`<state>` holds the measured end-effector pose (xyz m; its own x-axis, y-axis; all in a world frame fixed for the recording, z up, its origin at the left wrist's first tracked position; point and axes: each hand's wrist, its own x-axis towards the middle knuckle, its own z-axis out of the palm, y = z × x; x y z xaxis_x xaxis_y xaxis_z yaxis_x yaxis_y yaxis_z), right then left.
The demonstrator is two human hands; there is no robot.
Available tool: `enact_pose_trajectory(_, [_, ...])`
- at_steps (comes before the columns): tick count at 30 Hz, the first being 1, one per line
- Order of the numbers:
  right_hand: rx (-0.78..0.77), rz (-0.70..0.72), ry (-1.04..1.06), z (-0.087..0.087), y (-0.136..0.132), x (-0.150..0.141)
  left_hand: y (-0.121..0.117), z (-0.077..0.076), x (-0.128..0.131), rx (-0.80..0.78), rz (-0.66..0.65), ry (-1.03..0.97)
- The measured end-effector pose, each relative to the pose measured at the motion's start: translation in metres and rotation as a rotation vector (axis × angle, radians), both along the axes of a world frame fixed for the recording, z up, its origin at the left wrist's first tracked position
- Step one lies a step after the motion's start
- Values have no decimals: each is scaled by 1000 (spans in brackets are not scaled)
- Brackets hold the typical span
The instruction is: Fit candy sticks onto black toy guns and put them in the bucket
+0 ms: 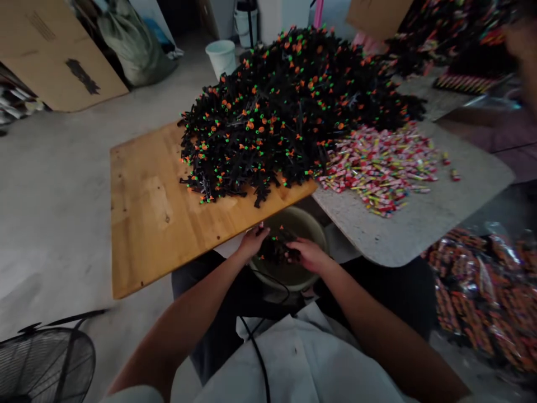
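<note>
Between my knees, under the table edge, a pale round basin [316, 224] holds a bunch of small black plastic toys [277, 246] with orange and green tips. My left hand [252, 242] is at the basin's left side with its fingers closed; a small pale bit shows at the fingertips, too small to name. Reaching in from the right, my right hand [309, 254] has its fingers curled round dark toys at the edge of the bunch. The undersides of both hands are hidden.
A large heap of similar black toys [268, 112] covers much of the wooden tabletop [138, 224]. Small pink-and-yellow wrapped pieces [381, 162] lie on the grey table [474, 179]. Filled clear bags [482, 296] are at right, a fan [46, 364] at lower left. Another person's arm [522, 61] shows at upper right.
</note>
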<state>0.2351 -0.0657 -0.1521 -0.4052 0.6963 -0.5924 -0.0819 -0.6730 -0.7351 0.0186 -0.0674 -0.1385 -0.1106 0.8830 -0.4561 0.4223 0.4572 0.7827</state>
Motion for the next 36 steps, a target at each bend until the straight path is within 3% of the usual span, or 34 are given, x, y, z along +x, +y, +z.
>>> enact_pose_trajectory(3, [57, -23, -71, 14, 7, 13, -3, 11, 2, 79, -54, 83])
enact_pose_trajectory(9, [514, 219, -341, 51, 13, 25, -16, 47, 19, 332, -356, 98])
enact_pose_trajectory(12, [572, 302, -342, 69, 13, 23, -17, 67, 27, 439, -454, 217])
enact_pose_trajectory(17, [783, 272, -326, 89, 19, 23, -14, 101, 31, 679, -680, 408])
enact_pose_trajectory(19, [850, 347, -349, 97, 25, 24, -11, 112, 32, 619, -753, 414])
enact_pose_trajectory(22, [875, 518, -319, 107, 31, 24, -8, 123, 33, 429, -716, 372])
enact_pose_trajectory(25, [875, 543, -288, 114, 32, 22, -4, 127, 30, 266, -682, 252])
enact_pose_trajectory(31, [859, 285, -464, 117, 18, 17, 11, 120, 21, 196, -618, -4])
enact_pose_trajectory(36, [913, 12, -401, 116, 5, 11, 16, 117, 23, 70, -646, -76])
